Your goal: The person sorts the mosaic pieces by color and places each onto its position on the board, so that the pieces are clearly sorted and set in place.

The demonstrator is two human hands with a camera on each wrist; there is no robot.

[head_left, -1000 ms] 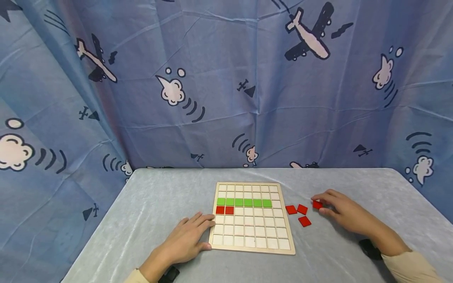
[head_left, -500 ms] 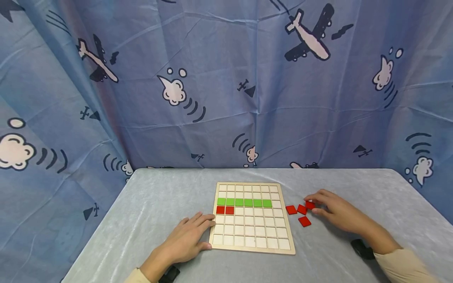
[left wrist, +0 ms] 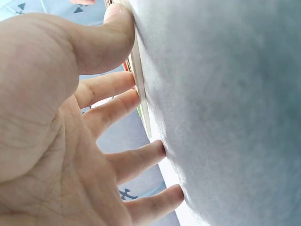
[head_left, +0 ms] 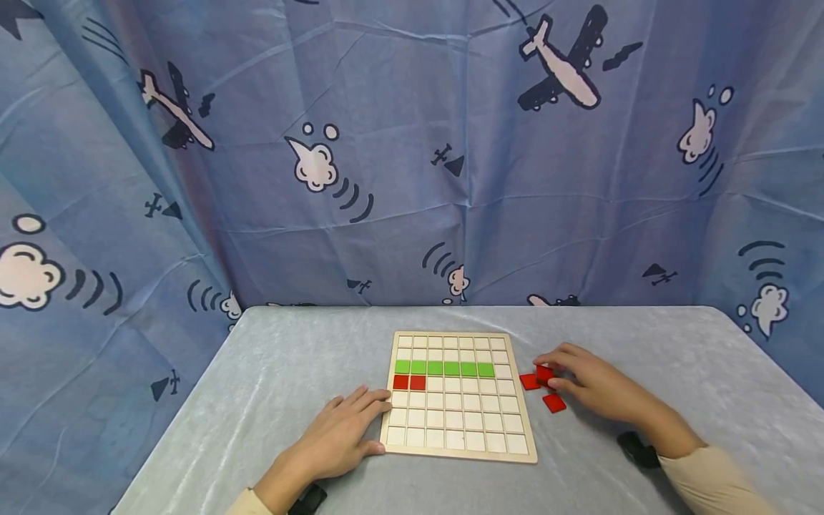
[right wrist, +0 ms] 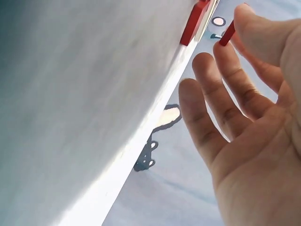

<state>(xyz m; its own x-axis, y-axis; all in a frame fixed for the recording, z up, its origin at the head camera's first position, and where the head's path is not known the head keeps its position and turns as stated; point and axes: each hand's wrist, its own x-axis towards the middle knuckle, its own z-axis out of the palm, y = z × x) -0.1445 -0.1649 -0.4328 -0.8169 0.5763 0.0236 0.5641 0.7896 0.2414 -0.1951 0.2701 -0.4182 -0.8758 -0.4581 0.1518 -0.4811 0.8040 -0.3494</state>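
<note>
A square wooden grid board (head_left: 458, 455) lies on the table in the head view. My left hand (head_left: 341, 435) rests at its left edge with fingers spread, thumb and two fingertips against the side in the left wrist view. My right hand (head_left: 601, 386) pinches a red square tile (head_left: 544, 373) between thumb and fingertips, to the right of the board. The right wrist view shows that tile (right wrist: 227, 34) edge-on, raised off the table. Below and beside it lie loose red tiles (head_left: 554, 403), one of them mostly hidden by the held tile.
On the board, a row of green tiles (head_left: 435, 368) runs across most of the third row. Two red tiles (head_left: 418, 383) sit under its left end. Grey cloth covers the table (head_left: 309, 343), and a blue patterned curtain (head_left: 386, 214) hangs behind.
My right hand has moved left with the red tile, from right of the loose tiles to over them. The left hand and the board have stayed still.
</note>
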